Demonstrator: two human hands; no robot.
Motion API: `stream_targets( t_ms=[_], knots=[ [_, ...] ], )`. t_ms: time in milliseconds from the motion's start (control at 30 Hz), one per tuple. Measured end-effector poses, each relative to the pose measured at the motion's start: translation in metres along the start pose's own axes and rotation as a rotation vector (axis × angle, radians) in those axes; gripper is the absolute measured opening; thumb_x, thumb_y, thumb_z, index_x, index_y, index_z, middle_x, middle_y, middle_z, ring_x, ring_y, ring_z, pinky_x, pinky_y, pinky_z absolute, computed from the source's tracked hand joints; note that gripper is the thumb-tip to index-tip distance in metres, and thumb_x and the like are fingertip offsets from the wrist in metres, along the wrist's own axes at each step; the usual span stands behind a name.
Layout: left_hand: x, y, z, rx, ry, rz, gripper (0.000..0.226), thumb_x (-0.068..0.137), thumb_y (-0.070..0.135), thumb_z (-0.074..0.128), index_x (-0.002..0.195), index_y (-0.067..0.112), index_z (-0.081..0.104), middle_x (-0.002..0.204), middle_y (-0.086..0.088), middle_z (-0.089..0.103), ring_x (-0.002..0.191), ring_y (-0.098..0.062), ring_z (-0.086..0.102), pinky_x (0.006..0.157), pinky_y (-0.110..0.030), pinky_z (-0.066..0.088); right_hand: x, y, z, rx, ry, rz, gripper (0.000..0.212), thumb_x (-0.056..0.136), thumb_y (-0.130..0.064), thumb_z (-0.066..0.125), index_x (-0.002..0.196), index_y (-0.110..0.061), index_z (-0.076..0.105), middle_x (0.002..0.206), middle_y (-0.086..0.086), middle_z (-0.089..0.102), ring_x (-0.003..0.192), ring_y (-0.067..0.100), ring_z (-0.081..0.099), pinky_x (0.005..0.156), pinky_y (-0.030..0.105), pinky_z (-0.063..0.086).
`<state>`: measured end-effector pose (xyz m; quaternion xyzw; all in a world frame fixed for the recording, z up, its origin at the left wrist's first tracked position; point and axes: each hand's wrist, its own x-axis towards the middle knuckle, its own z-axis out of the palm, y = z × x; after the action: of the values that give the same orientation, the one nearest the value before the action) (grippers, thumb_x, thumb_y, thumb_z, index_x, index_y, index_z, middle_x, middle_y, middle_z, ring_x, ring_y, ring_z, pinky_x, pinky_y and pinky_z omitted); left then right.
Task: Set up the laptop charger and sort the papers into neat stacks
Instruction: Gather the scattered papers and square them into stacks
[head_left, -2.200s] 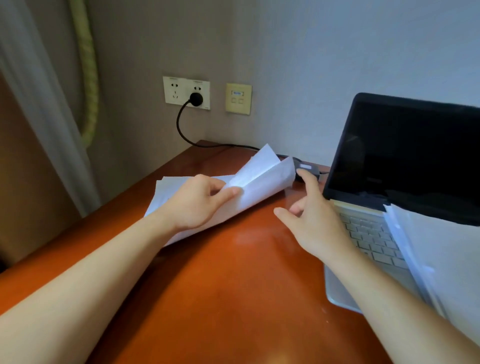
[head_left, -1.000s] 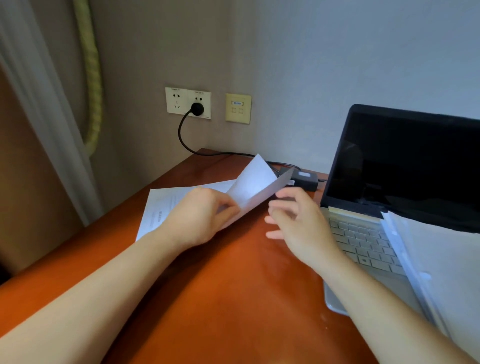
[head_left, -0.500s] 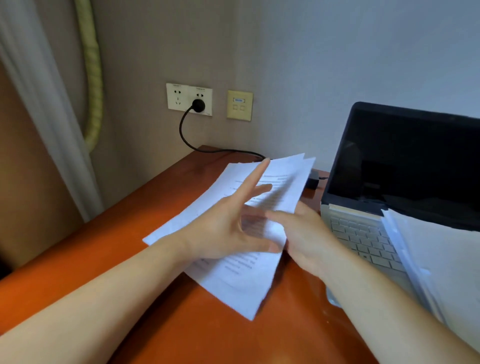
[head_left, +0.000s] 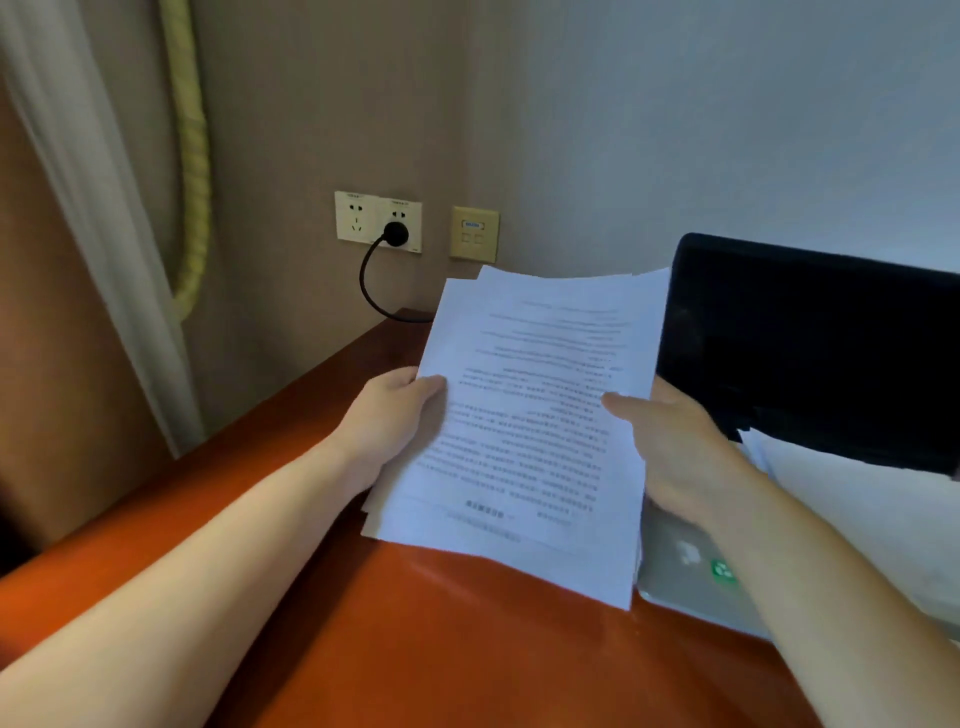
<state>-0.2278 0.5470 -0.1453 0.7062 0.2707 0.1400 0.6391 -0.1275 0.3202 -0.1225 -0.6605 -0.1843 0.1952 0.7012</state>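
Left hand (head_left: 387, 421) and right hand (head_left: 670, 441) each grip a side of the thin white printed paper sheaf (head_left: 524, 431) above the glossy reddish-brown wooden table (head_left: 415, 649)

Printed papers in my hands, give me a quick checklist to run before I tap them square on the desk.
1. Left hand grips the printed papers at their left edge: ok.
2. Right hand grips their right edge: ok.
3. Sheet edges aligned: not ok, they fan out at the top and lower left.
4. Bare desk under the papers for tapping: ok.
5. Charger plug seated in the wall socket: ok.
6. Charger cable reaching the laptop: cannot tell, hidden behind the papers.
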Motion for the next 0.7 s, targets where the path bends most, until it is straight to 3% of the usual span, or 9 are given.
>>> stream_targets(
  t_ms=[33, 100, 267, 333, 433, 567, 633, 700],
  knots=[
    [-0.007, 0.003, 0.002, -0.066, -0.045, -0.043, 0.029, 0.105, 0.034, 0.055, 0.121, 0.017, 0.071, 0.101, -0.006, 0.079, 0.089, -0.029, 0.078, 0.077, -0.037, 0.063, -0.004, -0.002, -0.007, 0.011, 0.021, 0.003, 0.037, 0.102, 0.0, 0.044, 0.117, -0.024, 0.067, 0.117, 0.002, 0.073, 0.108, 0.028, 0.068, 0.093, 0.047, 0.052],
    [-0.022, 0.007, 0.008, -0.086, -0.101, -0.061, 0.026, 0.104, 0.031, 0.057, 0.108, 0.014, 0.076, 0.098, -0.009, 0.08, 0.09, -0.031, 0.078, 0.076, -0.038, 0.063, -0.013, -0.004, -0.022, 0.011, 0.068, 0.033, 0.037, 0.101, 0.002, 0.044, 0.117, -0.022, 0.067, 0.114, 0.003, 0.073, 0.104, 0.029, 0.068, 0.087, 0.045, 0.053],
    [-0.05, 0.011, 0.047, -0.176, -0.271, -0.06, 0.028, 0.103, 0.022, 0.059, 0.108, 0.0, 0.076, 0.108, -0.018, 0.077, 0.1, -0.04, 0.074, 0.09, -0.05, 0.06, -0.05, -0.013, -0.072, -0.12, 0.138, 0.067, 0.034, 0.099, 0.003, 0.048, 0.102, -0.022, 0.071, 0.1, 0.0, 0.077, 0.097, 0.027, 0.07, 0.085, 0.042, 0.054],
    [-0.06, 0.012, 0.071, -0.195, -0.312, -0.055, 0.028, 0.103, 0.02, 0.06, 0.11, -0.003, 0.074, 0.108, -0.02, 0.076, 0.101, -0.042, 0.073, 0.09, -0.052, 0.06, -0.068, -0.018, -0.096, -0.169, 0.186, 0.057, 0.03, 0.098, 0.001, 0.052, 0.103, -0.021, 0.072, 0.099, 0.0, 0.077, 0.098, 0.029, 0.07, 0.091, 0.046, 0.053],
    [-0.075, 0.016, 0.111, -0.191, -0.369, -0.02, 0.028, 0.102, 0.018, 0.061, 0.111, -0.005, 0.073, 0.105, -0.019, 0.077, 0.095, -0.039, 0.075, 0.079, -0.045, 0.064, -0.096, -0.026, -0.135, -0.258, 0.23, 0.034, 0.027, 0.098, -0.004, 0.057, 0.113, -0.021, 0.072, 0.108, -0.001, 0.076, 0.102, 0.027, 0.071, 0.097, 0.049, 0.052],
    [-0.094, 0.022, 0.168, -0.108, -0.45, 0.001, 0.033, 0.1, 0.023, 0.062, 0.113, -0.007, 0.071, 0.11, -0.025, 0.074, 0.101, -0.042, 0.073, 0.094, -0.051, 0.056, -0.13, -0.026, -0.197, -0.362, 0.387, 0.017, 0.024, 0.092, -0.005, 0.066, 0.111, -0.018, 0.072, 0.11, 0.001, 0.075, 0.1, 0.026, 0.072, 0.098, 0.047, 0.052],
    [-0.098, 0.023, 0.196, -0.01, -0.483, 0.057, 0.039, 0.095, 0.029, 0.068, 0.11, -0.007, 0.07, 0.11, -0.026, 0.073, 0.099, -0.045, 0.071, 0.091, -0.045, 0.052, -0.148, -0.024, -0.225, -0.434, 0.482, 0.031, 0.022, 0.089, -0.009, 0.072, 0.109, -0.018, 0.07, 0.107, 0.0, 0.075, 0.095, 0.025, 0.072, 0.091, 0.044, 0.054],
    [-0.103, 0.023, 0.222, 0.138, -0.497, 0.147, 0.037, 0.097, 0.03, 0.067, 0.103, -0.007, 0.072, 0.104, -0.021, 0.076, 0.09, -0.043, 0.072, 0.075, -0.034, 0.048, -0.165, -0.019, -0.251, -0.472, 0.564, 0.026, 0.024, 0.086, -0.01, 0.075, 0.107, -0.016, 0.068, 0.104, -0.002, 0.073, 0.092, 0.022, 0.07, 0.08, 0.036, 0.054]
  ],
)
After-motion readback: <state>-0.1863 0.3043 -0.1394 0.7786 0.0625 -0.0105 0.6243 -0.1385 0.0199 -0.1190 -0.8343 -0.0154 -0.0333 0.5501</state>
